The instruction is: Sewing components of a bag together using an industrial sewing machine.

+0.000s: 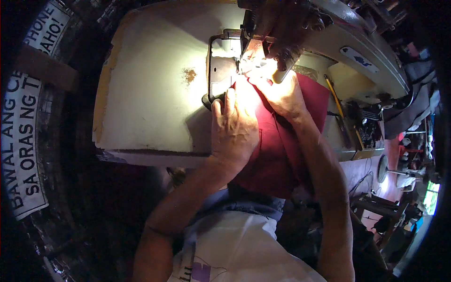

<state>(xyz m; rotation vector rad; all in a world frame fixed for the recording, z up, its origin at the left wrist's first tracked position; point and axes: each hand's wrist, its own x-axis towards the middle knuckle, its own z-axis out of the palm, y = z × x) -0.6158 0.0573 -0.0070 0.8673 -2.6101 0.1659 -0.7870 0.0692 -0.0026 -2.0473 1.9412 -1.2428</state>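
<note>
At a pale desk (155,103) in a dim room, keeps red cloth (270,157) under the head of a sewing machine (347,40) and over the desk's front edge. Rests the left grip (235,124) palm down on it (unclenched); cannot tell, for glare, whether pinching with the right grip (284,96).

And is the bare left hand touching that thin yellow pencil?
Apart: the head view shows the right hand and dark red cloth between left hand and pencil.
</note>
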